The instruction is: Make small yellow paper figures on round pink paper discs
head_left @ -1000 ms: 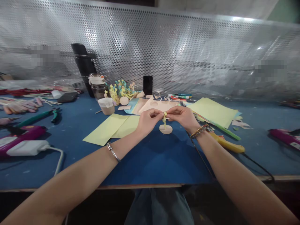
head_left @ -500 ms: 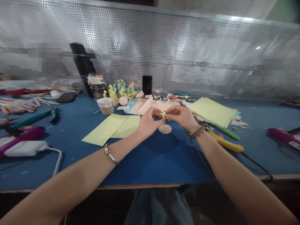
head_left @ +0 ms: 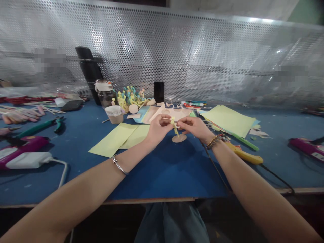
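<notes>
Between my hands stands a small yellow paper figure on a thin stem, which rises from a round pale base. My left hand pinches the upper part of the figure from the left. On the other side my right hand has its thumb and forefinger pressed together at a small whitish piece beside the figure. The fingertips partly cover both pieces. Yellow paper sheets lie left of my left wrist.
A yellow glue gun and green cutter lie near my right forearm. Behind are a cup, a jar, a phone and more yellow paper. Pliers and a white charger are at left.
The yellow figure now leans to the left, and its base has tilted and risen slightly. Both hands have shifted a little, and a whitish piece shows at my right fingertips.
</notes>
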Available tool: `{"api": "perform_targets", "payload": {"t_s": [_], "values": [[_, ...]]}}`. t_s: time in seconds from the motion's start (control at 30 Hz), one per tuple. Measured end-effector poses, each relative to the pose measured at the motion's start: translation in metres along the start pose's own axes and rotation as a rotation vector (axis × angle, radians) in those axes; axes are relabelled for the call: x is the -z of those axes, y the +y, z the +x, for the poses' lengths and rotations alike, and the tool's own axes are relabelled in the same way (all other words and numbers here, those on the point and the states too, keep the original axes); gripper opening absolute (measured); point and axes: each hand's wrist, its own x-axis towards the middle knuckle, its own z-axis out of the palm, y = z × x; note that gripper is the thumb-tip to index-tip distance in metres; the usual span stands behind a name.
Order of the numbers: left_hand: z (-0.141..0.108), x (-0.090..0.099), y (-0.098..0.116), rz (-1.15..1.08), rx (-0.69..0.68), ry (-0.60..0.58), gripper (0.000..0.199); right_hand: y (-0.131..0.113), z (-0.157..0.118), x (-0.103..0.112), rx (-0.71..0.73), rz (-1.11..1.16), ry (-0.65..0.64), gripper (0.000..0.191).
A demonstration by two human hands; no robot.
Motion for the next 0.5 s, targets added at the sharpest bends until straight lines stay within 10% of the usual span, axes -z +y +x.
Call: {"api": "perform_targets", "payload": {"t_s": [0.5], "values": [[0.0001,0.0008,-0.0021,-0.095,0.040,-0.066,0.029,0.0028,0.0003,-0.0060,0.041,-0.056,-0.067,0.025]]}}
